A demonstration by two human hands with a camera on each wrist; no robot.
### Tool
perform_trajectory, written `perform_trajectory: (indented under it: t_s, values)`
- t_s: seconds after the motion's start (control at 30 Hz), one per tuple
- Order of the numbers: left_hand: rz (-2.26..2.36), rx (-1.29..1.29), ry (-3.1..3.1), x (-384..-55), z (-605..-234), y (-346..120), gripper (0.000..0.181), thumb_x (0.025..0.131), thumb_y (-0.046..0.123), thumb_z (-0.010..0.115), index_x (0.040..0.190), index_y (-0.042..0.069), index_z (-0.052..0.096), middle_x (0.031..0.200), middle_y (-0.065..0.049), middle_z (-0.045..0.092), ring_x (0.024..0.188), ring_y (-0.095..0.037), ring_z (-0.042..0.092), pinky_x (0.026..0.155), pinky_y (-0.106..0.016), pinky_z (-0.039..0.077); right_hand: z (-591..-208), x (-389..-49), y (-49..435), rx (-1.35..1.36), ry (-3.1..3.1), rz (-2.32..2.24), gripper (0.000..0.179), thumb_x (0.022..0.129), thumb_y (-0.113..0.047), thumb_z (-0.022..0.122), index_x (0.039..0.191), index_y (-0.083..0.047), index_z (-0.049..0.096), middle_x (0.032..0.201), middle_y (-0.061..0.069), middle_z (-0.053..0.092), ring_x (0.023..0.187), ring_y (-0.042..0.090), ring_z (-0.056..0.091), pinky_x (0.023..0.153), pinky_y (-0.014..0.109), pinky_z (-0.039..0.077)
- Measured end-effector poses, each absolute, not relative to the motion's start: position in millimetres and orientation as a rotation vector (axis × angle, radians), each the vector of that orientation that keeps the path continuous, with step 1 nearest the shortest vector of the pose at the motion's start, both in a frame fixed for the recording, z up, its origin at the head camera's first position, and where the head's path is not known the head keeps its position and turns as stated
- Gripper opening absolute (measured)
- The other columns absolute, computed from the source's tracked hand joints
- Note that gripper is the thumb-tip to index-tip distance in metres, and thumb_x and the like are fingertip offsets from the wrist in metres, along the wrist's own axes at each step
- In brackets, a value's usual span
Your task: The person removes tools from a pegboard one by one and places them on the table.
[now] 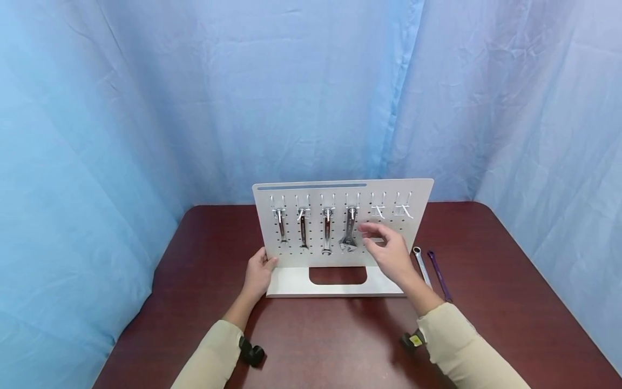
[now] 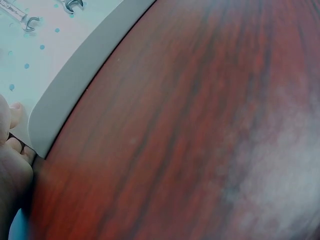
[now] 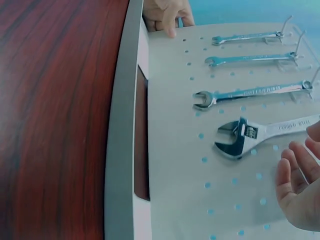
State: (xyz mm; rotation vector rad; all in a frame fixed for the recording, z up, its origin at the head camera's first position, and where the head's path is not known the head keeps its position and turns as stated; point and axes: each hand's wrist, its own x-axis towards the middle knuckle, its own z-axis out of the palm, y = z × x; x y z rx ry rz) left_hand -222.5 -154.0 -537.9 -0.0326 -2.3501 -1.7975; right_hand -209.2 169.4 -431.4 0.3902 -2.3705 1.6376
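Surrounding the dark red, wood-grained table point(image 1: 194, 270), a light blue cloth curtain point(image 1: 291, 97) is hanging in folds. Three slim chrome combination wrenches point(image 1: 327, 232) are hanging in a row on hooks. Farther right, two white wire hooks point(image 1: 403, 209) are sticking out, and the right forearm point(image 1: 420, 294) is partly blocking the view of the white base. To the right of it, a silver ring-ended wrench point(image 1: 421, 265) and a purple wrench point(image 1: 439, 275) are lying side by side on the table.

At the left, the left hand point(image 1: 257, 275) is gripping the edge of the upright white perforated board point(image 1: 316, 259), its thumb in front. Fourth in the row, a thick silver adjustable wrench point(image 1: 350, 229) is hanging head down, showing raised lettering and parted jaws. Just beside it, the right hand point(image 1: 389, 251) is hovering with thumb and curved fingers apart; whether a fingertip is touching the handle, I cannot tell.
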Motion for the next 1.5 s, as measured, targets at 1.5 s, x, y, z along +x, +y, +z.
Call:
perform_trajectory:
  t_s: [1.5]
  values:
    - [-1.769,-0.05,-2.358,-222,-538,-154,0.012,0.099,0.001,0.061,0.091,0.002,0.052,0.068,-0.001,0.035,0.059,-0.015,0.034,0.054,-0.024,0.032,-435,-210,137,0.211,-2.444,1.531,0.01,0.095,-0.009,0.069,0.093,0.0,0.072,0.083,0.009,0.063,0.072,0.019,0.053,0.064,0.027,0.044]
